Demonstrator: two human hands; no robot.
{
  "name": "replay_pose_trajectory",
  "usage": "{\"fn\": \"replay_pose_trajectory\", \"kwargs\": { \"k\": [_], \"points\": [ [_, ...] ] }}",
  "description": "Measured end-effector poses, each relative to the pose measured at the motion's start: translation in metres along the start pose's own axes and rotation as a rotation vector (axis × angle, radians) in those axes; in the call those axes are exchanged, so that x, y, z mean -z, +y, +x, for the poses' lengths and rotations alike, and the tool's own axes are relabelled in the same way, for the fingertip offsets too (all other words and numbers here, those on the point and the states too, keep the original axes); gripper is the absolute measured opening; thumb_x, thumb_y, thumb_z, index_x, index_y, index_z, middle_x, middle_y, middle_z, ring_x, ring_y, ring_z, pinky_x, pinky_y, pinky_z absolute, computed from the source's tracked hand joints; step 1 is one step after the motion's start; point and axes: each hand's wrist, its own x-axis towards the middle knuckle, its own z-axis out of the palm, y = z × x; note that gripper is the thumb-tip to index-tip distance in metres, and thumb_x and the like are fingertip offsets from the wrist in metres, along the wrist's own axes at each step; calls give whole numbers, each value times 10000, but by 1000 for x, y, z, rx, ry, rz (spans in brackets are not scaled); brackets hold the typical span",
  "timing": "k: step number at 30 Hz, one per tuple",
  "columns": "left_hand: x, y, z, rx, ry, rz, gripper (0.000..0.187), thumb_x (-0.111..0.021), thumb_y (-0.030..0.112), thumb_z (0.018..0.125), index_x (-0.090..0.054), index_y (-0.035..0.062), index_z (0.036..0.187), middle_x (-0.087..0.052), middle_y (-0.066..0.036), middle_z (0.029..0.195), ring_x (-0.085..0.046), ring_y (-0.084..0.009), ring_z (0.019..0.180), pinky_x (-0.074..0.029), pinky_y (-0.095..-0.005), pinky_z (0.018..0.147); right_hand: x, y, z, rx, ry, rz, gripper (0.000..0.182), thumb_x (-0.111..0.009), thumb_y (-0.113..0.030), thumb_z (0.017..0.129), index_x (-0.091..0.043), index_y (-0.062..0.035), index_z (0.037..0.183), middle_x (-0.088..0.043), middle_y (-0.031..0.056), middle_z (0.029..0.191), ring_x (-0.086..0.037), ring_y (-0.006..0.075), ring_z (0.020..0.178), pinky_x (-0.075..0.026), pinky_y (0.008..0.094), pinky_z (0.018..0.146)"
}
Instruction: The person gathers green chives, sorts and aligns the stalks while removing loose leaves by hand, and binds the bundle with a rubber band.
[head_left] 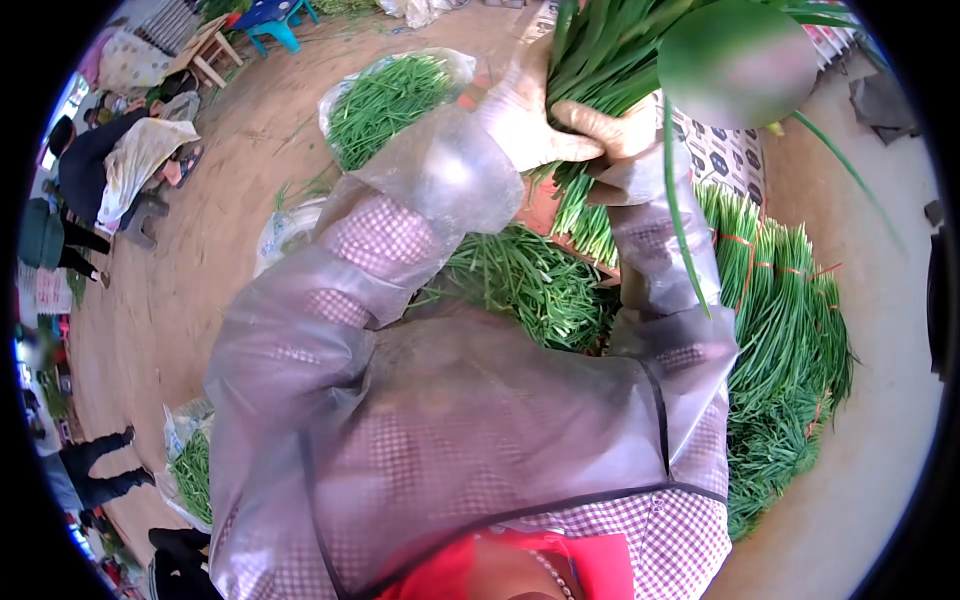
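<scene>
A: Any writing you can read?

B: None; the patterned sheet [725, 155] behind the greens is too blurred.

A: What lies around, from the left?

B: People sit and stand along the far left edge. A clear plastic bag of loose green stalks [385, 95] lies on the brown floor [200, 270]. Right of it, tied bundles of long green chives [790, 310] are stacked in a heap. The translucent raincoat sleeves [400, 240] cover much of the view.

A: And the hands?

B: The left hand [525, 120] and right hand [610, 130] are both closed around a thick bunch of green chives [610, 50], held up above the heap, fingers touching.
</scene>
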Motion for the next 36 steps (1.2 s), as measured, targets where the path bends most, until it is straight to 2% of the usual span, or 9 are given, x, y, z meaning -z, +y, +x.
{"fn": "replay_pose_trajectory", "kwargs": {
  "k": [2,3,5,8,12,15,25,29,36],
  "points": [
    [-12,-24,-7,-2,-44,-413,897,-792,223,669,-243,125,1371,-429,-161,1282,-416,-351,1208,-383,-487,996,27,45,-15,-98,50,-86,435,-734,56,658,-599,-37,1061,-644,78,952,-628,215,879,-526,338,807],
    [-17,-50,-11,487,63,-763,749,-757,283,710,-353,113,1316,-468,-163,1247,-459,-330,1169,-398,-474,993,40,72,-23,-174,78,-84,439,-739,49,663,-599,-44,1068,-643,72,957,-626,218,896,-521,345,831],
    [-27,-100,-38,594,-54,-374,537,-591,293,841,-373,144,1309,-467,-182,1250,-473,-356,1152,-433,-554,893,53,119,-43,-249,147,256,474,-752,19,673,-593,-51,1113,-651,62,984,-619,203,936,-506,362,863],
    [-33,-147,-46,881,-58,-1655,514,-564,159,880,-318,124,1331,-443,-189,1289,-507,-359,1114,-490,-521,835,54,116,-36,-287,106,121,468,-751,3,684,-593,-52,1121,-653,65,989,-619,199,928,-508,354,847],
    [-52,-176,-47,620,90,-918,505,-695,-4,740,-488,35,1199,-576,-127,1136,-594,-220,957,-490,-311,818,46,96,-34,-468,47,-68,397,-713,-47,750,-574,-23,1121,-645,111,1044,-613,208,949,-510,338,841],
    [-48,-139,-37,377,-15,-350,68,-670,-32,745,-661,1,804,-633,-91,982,-594,-170,927,-486,-280,801,35,71,-30,-289,144,159,339,-722,-54,748,-598,1,1059,-662,107,974,-624,192,891,-520,319,793],
    [-37,-68,-15,601,-427,895,258,-546,90,814,-595,81,1066,-617,-89,1013,-613,-208,897,-513,-319,754,43,87,-2,-317,319,5,286,-738,-76,746,-627,2,998,-673,97,889,-650,190,769,-550,316,658],
    [-27,-78,49,541,-460,557,659,-685,489,718,-519,103,1226,-459,-211,1285,-503,-318,1138,-398,-385,961,51,54,8,-388,572,336,333,-728,-130,734,-610,-34,1030,-659,111,892,-644,231,750,-548,357,647],
    [2,-38,39,520,-340,-12,963,-648,605,723,-158,210,1453,-188,-204,1471,-213,-344,1351,-223,-477,1089,69,24,-9,-357,508,777,271,-640,-166,758,-615,-33,993,-631,64,819,-623,232,742,-537,402,707]
  ]
}}
